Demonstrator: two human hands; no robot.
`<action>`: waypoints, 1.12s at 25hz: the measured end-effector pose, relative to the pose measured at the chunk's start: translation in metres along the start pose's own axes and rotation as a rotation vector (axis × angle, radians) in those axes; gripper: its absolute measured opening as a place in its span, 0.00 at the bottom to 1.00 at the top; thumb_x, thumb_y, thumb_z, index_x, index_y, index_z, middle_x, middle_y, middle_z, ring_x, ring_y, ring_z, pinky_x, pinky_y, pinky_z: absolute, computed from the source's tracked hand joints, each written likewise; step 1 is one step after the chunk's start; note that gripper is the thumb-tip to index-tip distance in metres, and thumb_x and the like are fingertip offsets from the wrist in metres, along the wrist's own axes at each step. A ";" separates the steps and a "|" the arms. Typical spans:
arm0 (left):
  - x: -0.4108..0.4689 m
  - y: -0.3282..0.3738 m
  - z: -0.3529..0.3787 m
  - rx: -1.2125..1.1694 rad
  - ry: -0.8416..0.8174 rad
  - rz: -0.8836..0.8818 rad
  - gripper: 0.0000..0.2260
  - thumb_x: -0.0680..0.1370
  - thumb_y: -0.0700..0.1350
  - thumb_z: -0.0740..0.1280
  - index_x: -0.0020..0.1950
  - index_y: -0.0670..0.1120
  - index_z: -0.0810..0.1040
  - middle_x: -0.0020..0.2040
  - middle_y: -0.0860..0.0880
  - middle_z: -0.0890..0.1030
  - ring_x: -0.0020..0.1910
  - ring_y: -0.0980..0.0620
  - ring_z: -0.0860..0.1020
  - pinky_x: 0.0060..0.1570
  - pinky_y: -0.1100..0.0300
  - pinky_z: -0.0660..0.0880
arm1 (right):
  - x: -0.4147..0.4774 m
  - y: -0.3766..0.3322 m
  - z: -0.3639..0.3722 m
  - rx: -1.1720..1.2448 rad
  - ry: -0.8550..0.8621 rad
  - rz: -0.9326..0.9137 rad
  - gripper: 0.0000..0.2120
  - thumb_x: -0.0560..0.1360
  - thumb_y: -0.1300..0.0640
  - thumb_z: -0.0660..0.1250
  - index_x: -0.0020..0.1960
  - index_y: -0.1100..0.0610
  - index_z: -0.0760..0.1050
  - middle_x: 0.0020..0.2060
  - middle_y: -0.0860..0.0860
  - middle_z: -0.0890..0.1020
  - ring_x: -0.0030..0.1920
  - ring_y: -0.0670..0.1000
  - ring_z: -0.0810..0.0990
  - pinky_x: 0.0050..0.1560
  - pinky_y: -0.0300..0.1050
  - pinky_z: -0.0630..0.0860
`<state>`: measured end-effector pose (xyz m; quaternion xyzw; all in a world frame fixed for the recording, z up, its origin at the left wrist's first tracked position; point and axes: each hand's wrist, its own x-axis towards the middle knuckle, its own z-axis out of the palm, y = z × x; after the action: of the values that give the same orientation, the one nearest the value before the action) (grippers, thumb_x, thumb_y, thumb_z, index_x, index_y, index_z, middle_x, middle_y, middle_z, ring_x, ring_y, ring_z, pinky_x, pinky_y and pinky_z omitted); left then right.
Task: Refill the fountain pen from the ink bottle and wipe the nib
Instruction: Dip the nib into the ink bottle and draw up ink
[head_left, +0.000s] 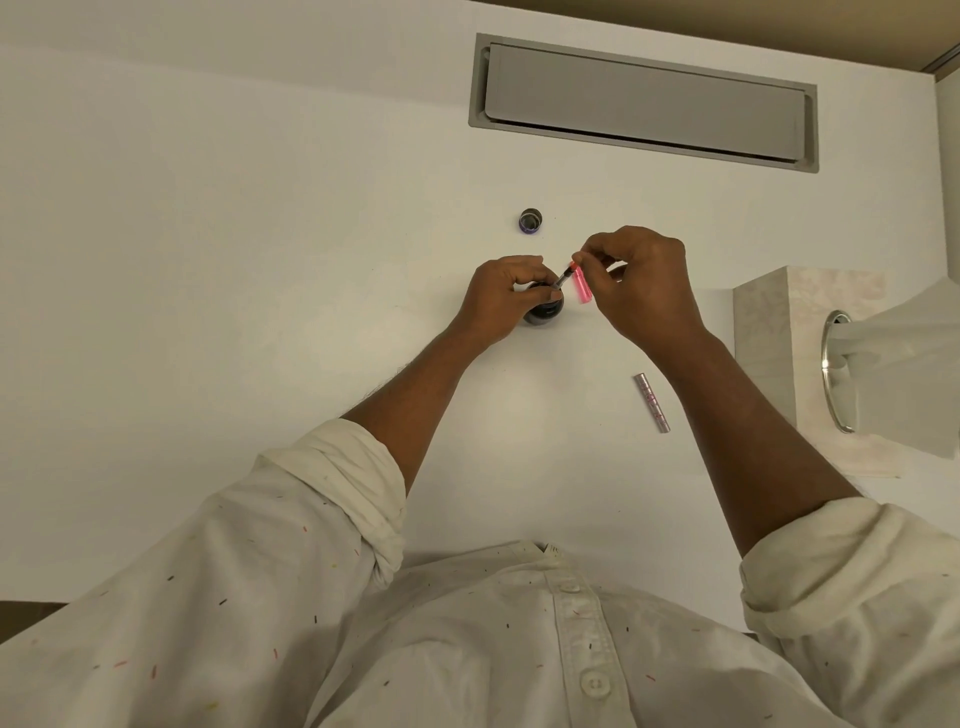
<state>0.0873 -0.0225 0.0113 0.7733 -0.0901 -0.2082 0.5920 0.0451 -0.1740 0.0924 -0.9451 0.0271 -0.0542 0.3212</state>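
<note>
Far to the left of the fingers the white bench (208, 260) lies wide and bare, with open room out to the frame edge. The left forearm reaches forward from a rolled white sleeve (337, 483). The left hand (498, 301) has its fingers curled round the dark ink bottle (544, 314), which stands on the bench with its mouth open. Beyond those fingers, well apart, the bottle cap (530, 221) sits alone.

Between the two hands is the fountain pen (567, 271). It is tilted, with its dark nib end down at the bottle's mouth and its pink top up at the right fingertips. Whether the nib is in the ink cannot be told. A clear pink tube (583, 288) hangs just beside it; whether it joins the pen is unclear.

The right hand (641, 291) is arched, wrist raised off the bench. Its fingertips are bunched and pinch the pen's upper end.

Nearer the body than those fingers and off to their right, beside the right forearm, a silver pen tube (651, 402) lies flat on the bench. Beyond the right fingers, a grey recessed hatch (644, 104) is set into the bench near its back edge. Right of them, a pale tissue box (769, 322) with a tissue (909, 358) pulled up closes off that side.
</note>
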 end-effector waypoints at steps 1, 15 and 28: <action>0.000 0.001 0.000 0.003 -0.002 -0.002 0.06 0.71 0.38 0.72 0.46 0.40 0.84 0.51 0.44 0.83 0.58 0.57 0.75 0.50 0.80 0.64 | 0.000 -0.001 0.000 0.014 0.004 0.009 0.06 0.75 0.60 0.67 0.44 0.62 0.81 0.38 0.57 0.83 0.39 0.53 0.80 0.42 0.46 0.80; 0.000 0.002 -0.001 0.014 -0.004 -0.004 0.06 0.71 0.38 0.72 0.47 0.40 0.84 0.53 0.44 0.83 0.57 0.60 0.73 0.50 0.83 0.62 | 0.000 0.005 -0.002 0.057 0.001 -0.048 0.08 0.75 0.62 0.67 0.53 0.59 0.82 0.45 0.53 0.84 0.44 0.47 0.80 0.41 0.25 0.72; 0.001 0.000 -0.001 0.012 -0.007 0.009 0.06 0.71 0.37 0.72 0.47 0.40 0.84 0.52 0.44 0.83 0.57 0.60 0.73 0.49 0.83 0.62 | 0.001 0.002 -0.003 -0.063 -0.036 -0.124 0.06 0.75 0.62 0.65 0.45 0.61 0.81 0.36 0.56 0.81 0.38 0.53 0.78 0.41 0.51 0.79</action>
<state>0.0884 -0.0223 0.0117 0.7758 -0.0969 -0.2079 0.5879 0.0456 -0.1774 0.0936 -0.9554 -0.0358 -0.0561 0.2876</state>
